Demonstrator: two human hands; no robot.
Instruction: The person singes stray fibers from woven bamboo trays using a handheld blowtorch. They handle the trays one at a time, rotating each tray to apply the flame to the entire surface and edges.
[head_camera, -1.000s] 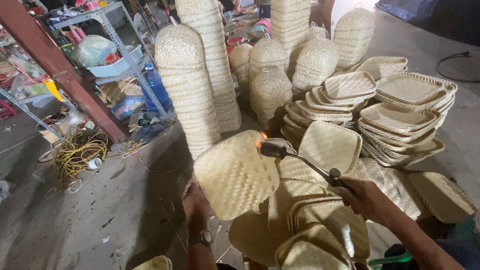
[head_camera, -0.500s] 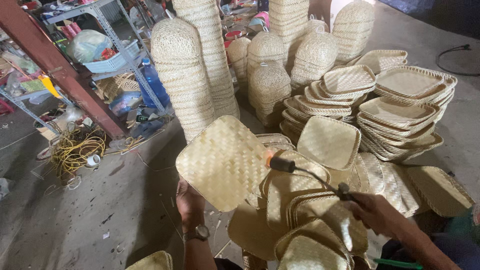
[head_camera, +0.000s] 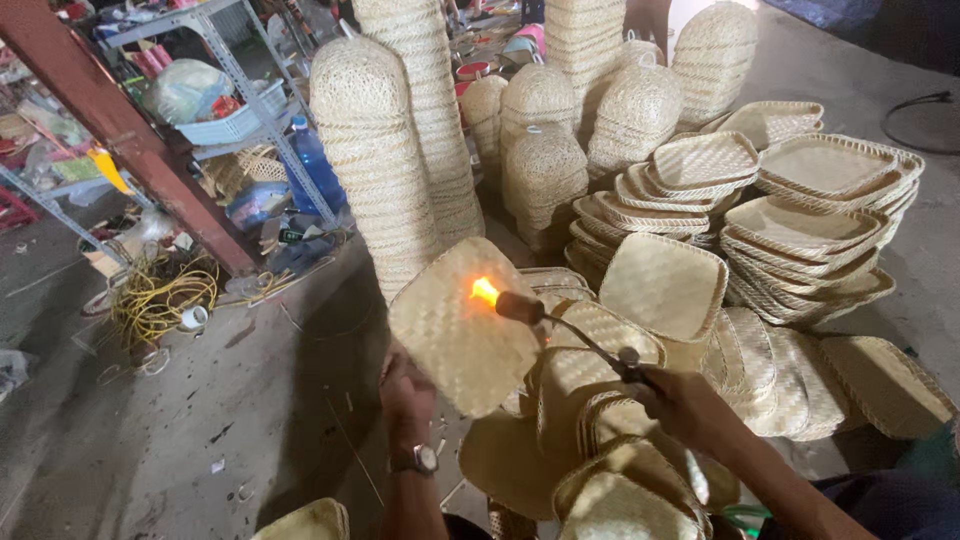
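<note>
So compared to half a second back, the woven tray (head_camera: 462, 330) has been turned a bit and the torch (head_camera: 560, 330) tip has swung onto its face, with a bright orange flame now glowing right against the weave near the tray's upper middle.

The left hand (head_camera: 405, 392) is closed on the tray's lower left edge, fingers wrapped behind it, holding it up tilted on one corner like a diamond, above the floor. There's a wristwatch (head_camera: 424, 459) on that arm. The right hand (head_camera: 680, 405) is fisted around the torch's handle, its thin metal neck running up and left to the nozzle.

Right below and behind the tray there's a loose pile of similar square trays (head_camera: 610, 440). Off to the right, neat stacks of shallow woven trays (head_camera: 820, 230). Behind, tall columns of nested woven baskets (head_camera: 375, 160). On the left, a metal shelf (head_camera: 235, 75) full of clutter and a tangle of yellow cord (head_camera: 160, 300) on the concrete floor (head_camera: 150, 440).
</note>
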